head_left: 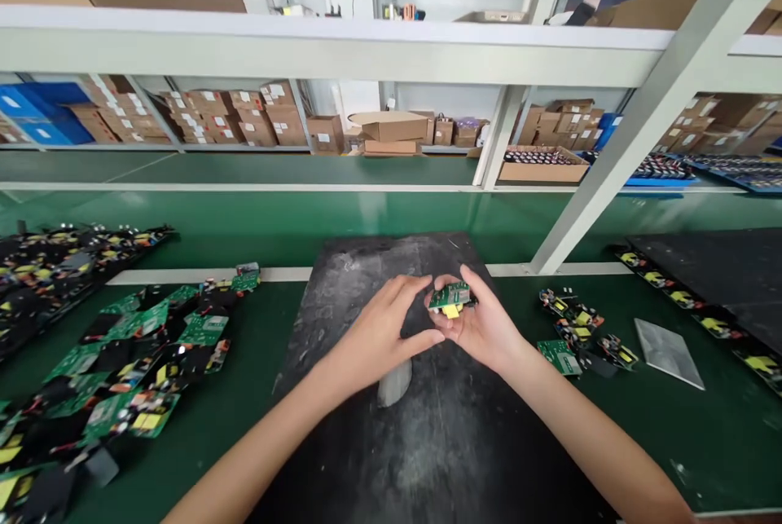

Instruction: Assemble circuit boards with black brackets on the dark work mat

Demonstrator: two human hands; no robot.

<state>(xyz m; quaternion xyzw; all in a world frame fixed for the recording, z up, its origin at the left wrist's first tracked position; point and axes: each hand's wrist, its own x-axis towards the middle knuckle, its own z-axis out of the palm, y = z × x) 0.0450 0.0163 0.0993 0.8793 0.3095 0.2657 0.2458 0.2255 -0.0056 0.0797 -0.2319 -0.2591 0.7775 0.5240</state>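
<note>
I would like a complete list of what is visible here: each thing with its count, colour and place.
Held circuit board: one, green with yellow part, centre
Left circuit boards: many, green, black and yellow, bench left
Right circuit boards: several, same colours, bench right
Metal plate: one, grey, bench right
Work mat: one, black, centre
Black sheet: one, far right
Workbench: one, green, underneath
Slanted post: one, whitish, right
Cardboard boxes: many, brown, shelves behind
Blue bins: at least two, blue, shelf left
Left hand: one, bare, left of the board, fingers spread
Right hand: one, bare, holding the board
</note>
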